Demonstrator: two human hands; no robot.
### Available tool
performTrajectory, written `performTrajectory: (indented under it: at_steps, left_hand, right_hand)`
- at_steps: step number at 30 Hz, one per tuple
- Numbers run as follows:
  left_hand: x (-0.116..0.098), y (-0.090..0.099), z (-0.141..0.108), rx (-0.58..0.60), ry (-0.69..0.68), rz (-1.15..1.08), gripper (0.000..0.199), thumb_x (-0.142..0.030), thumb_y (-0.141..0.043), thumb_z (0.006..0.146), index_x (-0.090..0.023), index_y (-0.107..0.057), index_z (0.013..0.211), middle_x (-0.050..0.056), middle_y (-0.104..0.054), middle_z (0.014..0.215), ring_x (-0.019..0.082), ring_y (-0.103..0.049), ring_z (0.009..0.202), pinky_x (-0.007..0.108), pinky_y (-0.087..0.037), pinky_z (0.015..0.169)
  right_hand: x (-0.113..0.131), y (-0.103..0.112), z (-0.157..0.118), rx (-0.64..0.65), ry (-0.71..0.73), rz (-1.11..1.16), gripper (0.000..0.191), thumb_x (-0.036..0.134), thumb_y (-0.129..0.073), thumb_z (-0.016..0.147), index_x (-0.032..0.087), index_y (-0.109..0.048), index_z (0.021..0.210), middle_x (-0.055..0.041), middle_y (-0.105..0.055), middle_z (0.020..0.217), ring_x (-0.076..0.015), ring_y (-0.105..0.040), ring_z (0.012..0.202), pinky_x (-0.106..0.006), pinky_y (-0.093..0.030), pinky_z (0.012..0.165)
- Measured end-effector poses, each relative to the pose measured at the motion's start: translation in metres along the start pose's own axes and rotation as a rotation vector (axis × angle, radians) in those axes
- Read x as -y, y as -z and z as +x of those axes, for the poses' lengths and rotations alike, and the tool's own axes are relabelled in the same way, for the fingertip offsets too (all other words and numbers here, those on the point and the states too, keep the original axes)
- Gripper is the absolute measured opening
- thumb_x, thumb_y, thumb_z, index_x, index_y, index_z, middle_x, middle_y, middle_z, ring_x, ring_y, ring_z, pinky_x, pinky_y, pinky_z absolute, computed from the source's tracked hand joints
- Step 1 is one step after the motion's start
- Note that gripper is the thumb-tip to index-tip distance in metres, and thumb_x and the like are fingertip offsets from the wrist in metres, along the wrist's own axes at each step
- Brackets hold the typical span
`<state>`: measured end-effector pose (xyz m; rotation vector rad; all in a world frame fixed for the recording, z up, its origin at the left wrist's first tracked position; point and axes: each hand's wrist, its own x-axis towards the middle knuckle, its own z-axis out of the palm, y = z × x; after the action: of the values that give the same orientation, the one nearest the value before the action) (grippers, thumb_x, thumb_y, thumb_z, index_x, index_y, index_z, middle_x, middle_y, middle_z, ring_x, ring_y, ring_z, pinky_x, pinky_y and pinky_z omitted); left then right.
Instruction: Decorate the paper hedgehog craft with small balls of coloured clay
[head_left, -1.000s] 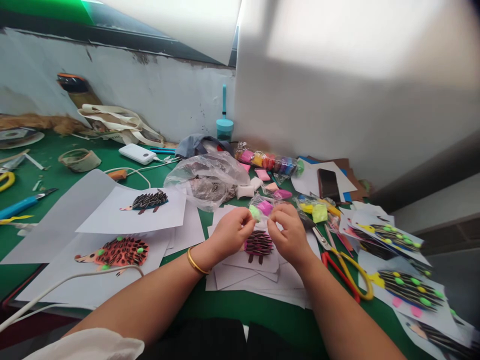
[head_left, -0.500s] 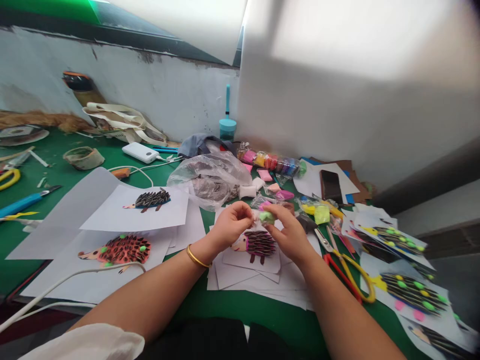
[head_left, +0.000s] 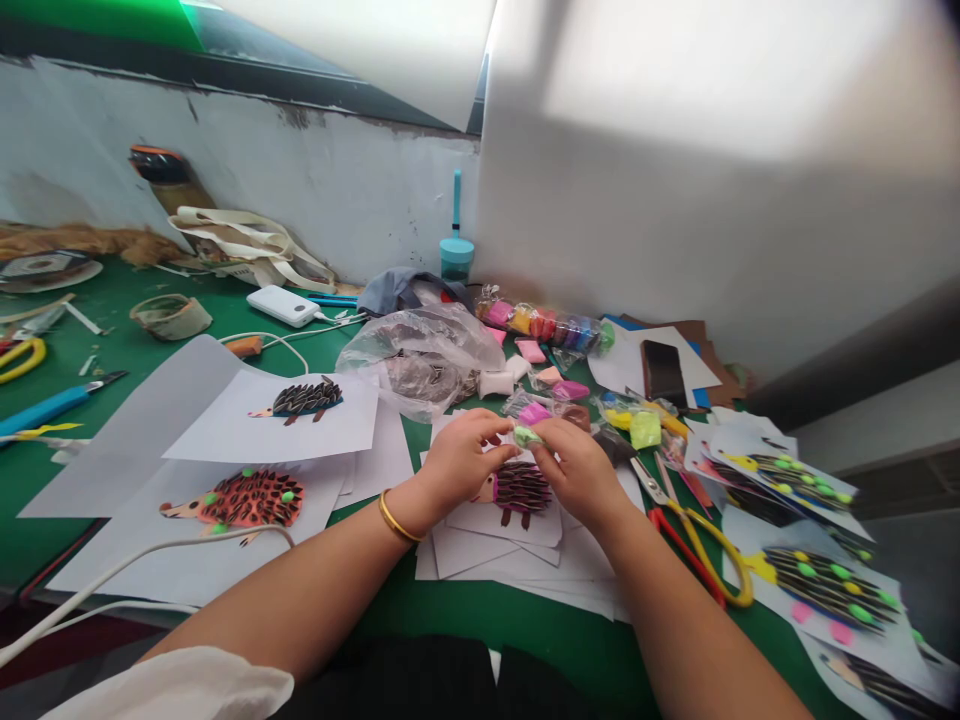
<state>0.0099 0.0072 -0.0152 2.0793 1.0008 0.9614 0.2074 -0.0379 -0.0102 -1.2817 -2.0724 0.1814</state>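
Observation:
A small lump of light green modelling clay (head_left: 526, 436), apparently in a clear wrapper, is between my two hands. My right hand (head_left: 576, 468) pinches it from the right with thumb and fingers. From the left, my left hand (head_left: 466, 458) closes its fingertips on the packet's near edge; a gold bangle (head_left: 399, 515) circles that wrist. Just below them, a hedgehog picture (head_left: 521, 488) with a purple body and dark seed spines lies on a stack of white paper (head_left: 480, 555). My fingers cover part of its head.
Behind my hands lie a plastic bag (head_left: 424, 350) of seeds and several wrapped clay pieces (head_left: 571, 390). Scissors (head_left: 694, 530) rest to the right, near more hedgehog pictures (head_left: 832, 585). At left are a red hedgehog picture (head_left: 251, 500), a white cable (head_left: 150, 550) and a blue-handled cutter (head_left: 56, 405).
My left hand has shifted slightly right, up to the clay packet. The right fingers have closed further over the green clay, so less of it shows.

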Motion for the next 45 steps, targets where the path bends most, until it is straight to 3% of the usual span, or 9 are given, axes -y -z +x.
performTrajectory:
  at_steps: [5, 10, 19, 27, 32, 40, 45]
  left_hand:
    - [-0.001, 0.001, 0.000, 0.028, -0.013, 0.079, 0.020, -0.024, -0.073, 0.082, -0.021, -0.074, 0.102, 0.004, -0.069, 0.099, 0.017, -0.062, 0.091, 0.029, -0.049, 0.079]
    - [-0.002, 0.003, 0.001, 0.059, -0.016, 0.076, 0.007, -0.027, -0.073, 0.083, -0.022, -0.075, 0.086, 0.002, -0.070, 0.089, 0.017, -0.061, 0.089, 0.029, -0.046, 0.078]
    - [0.001, -0.001, 0.000, 0.054, 0.093, -0.017, 0.019, -0.035, -0.078, 0.077, -0.020, -0.076, 0.087, 0.003, -0.065, 0.095, 0.015, -0.062, 0.083, 0.027, -0.049, 0.072]
    - [0.006, -0.001, 0.005, 0.002, 0.102, -0.096, 0.013, -0.031, -0.074, 0.079, -0.019, -0.074, 0.082, 0.003, -0.064, 0.087, 0.015, -0.060, 0.080, 0.027, -0.049, 0.070]
    - [0.003, -0.002, 0.002, 0.042, 0.086, -0.064, 0.009, -0.029, -0.071, 0.081, -0.021, -0.075, 0.081, 0.003, -0.065, 0.093, 0.016, -0.061, 0.086, 0.029, -0.049, 0.076]
    - [0.000, 0.000, -0.001, 0.075, 0.102, 0.104, 0.019, -0.037, -0.071, 0.083, -0.019, -0.075, 0.085, 0.005, -0.065, 0.100, 0.019, -0.061, 0.091, 0.035, -0.048, 0.085]
    - [0.002, -0.001, 0.000, 0.080, 0.097, 0.035, 0.017, -0.035, -0.070, 0.082, -0.018, -0.072, 0.079, 0.005, -0.064, 0.097, 0.018, -0.061, 0.092, 0.034, -0.048, 0.085]
  right_hand:
    - [0.002, -0.004, 0.000, 0.096, -0.029, -0.029, 0.012, 0.019, -0.057, 0.089, 0.020, -0.060, 0.101, -0.0070, -0.066, 0.097, -0.0230, -0.061, 0.091, -0.035, -0.048, 0.080]
    - [-0.002, -0.006, -0.001, 0.070, -0.018, -0.087, 0.006, 0.020, -0.056, 0.090, 0.020, -0.061, 0.091, -0.0070, -0.065, 0.090, -0.0228, -0.060, 0.087, -0.034, -0.044, 0.077]
    - [0.004, 0.000, 0.002, 0.129, 0.087, -0.180, 0.017, 0.017, -0.052, 0.091, 0.019, -0.063, 0.079, -0.0065, -0.066, 0.085, -0.0203, -0.056, 0.081, -0.033, -0.038, 0.073]
    - [-0.001, -0.004, 0.001, 0.107, 0.036, -0.198, 0.011, 0.022, -0.057, 0.091, 0.020, -0.068, 0.092, -0.0067, -0.069, 0.089, -0.0224, -0.062, 0.086, -0.034, -0.042, 0.076]
    - [0.000, -0.007, -0.002, 0.001, 0.049, -0.186, 0.028, 0.027, -0.061, 0.090, 0.020, -0.066, 0.117, -0.0098, -0.073, 0.106, -0.0254, -0.065, 0.095, -0.038, -0.046, 0.082]
    - [0.005, -0.011, -0.002, -0.003, 0.143, -0.269, 0.023, 0.015, -0.052, 0.091, 0.018, -0.072, 0.102, -0.0079, -0.074, 0.089, -0.0218, -0.062, 0.081, -0.036, -0.041, 0.073]
    - [0.005, -0.012, 0.000, -0.009, 0.144, -0.267, 0.022, 0.015, -0.051, 0.092, 0.018, -0.072, 0.098, -0.0077, -0.072, 0.086, -0.0214, -0.060, 0.079, -0.035, -0.040, 0.072]
